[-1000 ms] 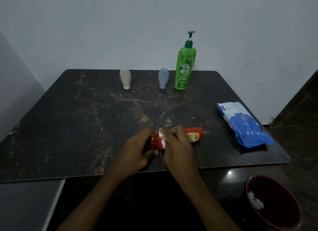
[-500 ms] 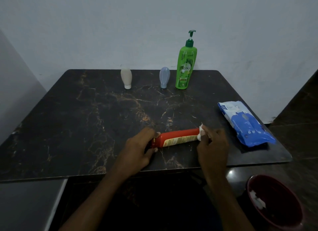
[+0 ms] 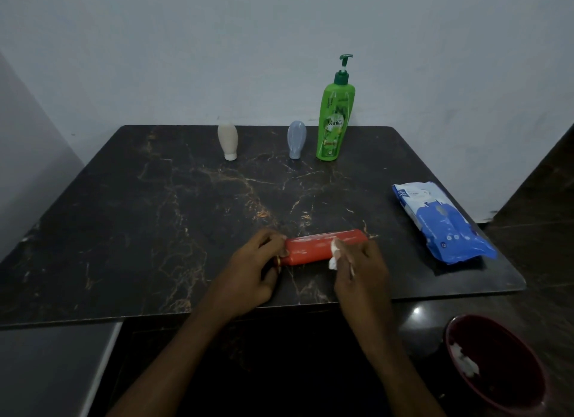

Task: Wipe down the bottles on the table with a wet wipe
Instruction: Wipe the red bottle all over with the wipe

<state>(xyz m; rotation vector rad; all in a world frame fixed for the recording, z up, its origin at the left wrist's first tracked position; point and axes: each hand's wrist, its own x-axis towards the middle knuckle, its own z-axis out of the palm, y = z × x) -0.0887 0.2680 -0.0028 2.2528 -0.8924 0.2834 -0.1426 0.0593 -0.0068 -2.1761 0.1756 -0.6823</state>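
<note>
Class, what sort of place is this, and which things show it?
Probably a room in a home: a dark marble-patterned table against a plain wall, a green pump bottle, and a blue pack of wet wipes.

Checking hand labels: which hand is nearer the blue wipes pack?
Right. The right hand, holding a wet wipe against the red bottle, sits left of the blue wipes pack, apart from it. The left hand grips the bottle's other end, farther away.

My right hand [image 3: 360, 270] with the wet wipe [image 3: 334, 255] slid back left, from the right end of the red bottle [image 3: 310, 250] to right of middle. Bottle rolled: label gone, plain red side up.
</note>
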